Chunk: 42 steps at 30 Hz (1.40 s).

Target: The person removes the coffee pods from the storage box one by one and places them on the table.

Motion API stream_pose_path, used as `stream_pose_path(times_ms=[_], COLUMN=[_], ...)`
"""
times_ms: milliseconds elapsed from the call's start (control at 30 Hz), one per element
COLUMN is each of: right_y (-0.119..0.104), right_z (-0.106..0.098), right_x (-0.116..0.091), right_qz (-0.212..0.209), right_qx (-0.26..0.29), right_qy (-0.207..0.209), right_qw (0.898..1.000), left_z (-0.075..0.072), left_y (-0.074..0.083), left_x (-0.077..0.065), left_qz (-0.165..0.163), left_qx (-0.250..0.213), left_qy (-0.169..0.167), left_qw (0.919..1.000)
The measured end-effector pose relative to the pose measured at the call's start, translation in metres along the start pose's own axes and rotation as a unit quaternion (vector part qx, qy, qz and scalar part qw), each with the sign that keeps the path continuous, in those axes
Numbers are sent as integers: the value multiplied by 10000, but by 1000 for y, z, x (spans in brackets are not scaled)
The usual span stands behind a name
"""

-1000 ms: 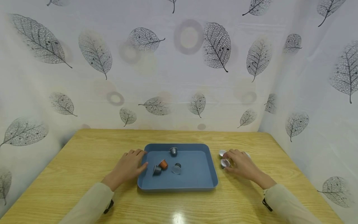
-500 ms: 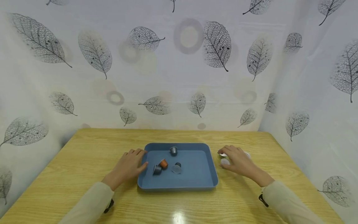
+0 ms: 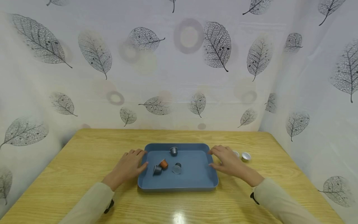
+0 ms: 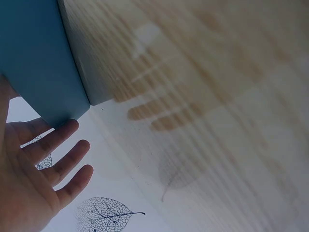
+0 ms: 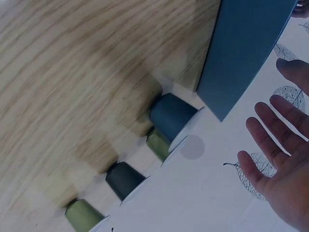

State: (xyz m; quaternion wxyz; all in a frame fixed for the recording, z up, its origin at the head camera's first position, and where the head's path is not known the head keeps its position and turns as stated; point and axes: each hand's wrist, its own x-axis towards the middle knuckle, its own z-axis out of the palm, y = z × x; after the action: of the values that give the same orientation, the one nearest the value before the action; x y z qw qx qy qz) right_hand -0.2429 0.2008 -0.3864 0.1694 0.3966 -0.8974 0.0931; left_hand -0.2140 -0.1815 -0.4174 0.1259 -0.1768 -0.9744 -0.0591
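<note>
A blue tray (image 3: 195, 171) lies on the table with coffee capsules in it: an orange one (image 3: 163, 164), two dark grey ones (image 3: 157, 170) and one with its pale lid (image 3: 176, 169) facing me. My left hand (image 3: 127, 168) is at the tray's left rim, fingers spread and fairly straight; in the left wrist view a fingertip meets the tray wall. At the right rim, my right hand (image 3: 227, 161) hovers with loose, spread fingers and nothing in its grasp. Beside the tray, the right wrist view has a blue capsule (image 5: 171, 118), two green ones (image 5: 83, 215) and a black one (image 5: 124, 179).
A wooden table (image 3: 112, 140) carries everything. A patterned curtain (image 3: 156, 74) with leaf prints hangs behind and along the sides. In the head view the right hand partly covers the capsules outside the tray; a white-lidded one (image 3: 246, 156) shows beyond it.
My right hand has moved left from the loose capsules to the tray's right rim, uncovering capsules on its right. The left hand and the capsules in the tray have stayed put.
</note>
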Motion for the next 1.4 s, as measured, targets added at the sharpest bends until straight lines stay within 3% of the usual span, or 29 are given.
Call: stream_pose_path(times_ms=[333,733,1400], right_y=[-15,-30,-59], right_z=[9,24,36], right_x=[15,28,56], right_qz=[-242,-826,-1290], right_qx=[145,124,-191], right_qy=[-243,-70,-655], right_qw=[9993,9965,9893], left_z=[-1,-2,-1], left_y=[1,2,1], left_x=[-1,-2,-1], left_qz=[39,80,86], left_qx=[11,60,46], left_qy=[54,98,161], left_qw=[10000,9999,9998])
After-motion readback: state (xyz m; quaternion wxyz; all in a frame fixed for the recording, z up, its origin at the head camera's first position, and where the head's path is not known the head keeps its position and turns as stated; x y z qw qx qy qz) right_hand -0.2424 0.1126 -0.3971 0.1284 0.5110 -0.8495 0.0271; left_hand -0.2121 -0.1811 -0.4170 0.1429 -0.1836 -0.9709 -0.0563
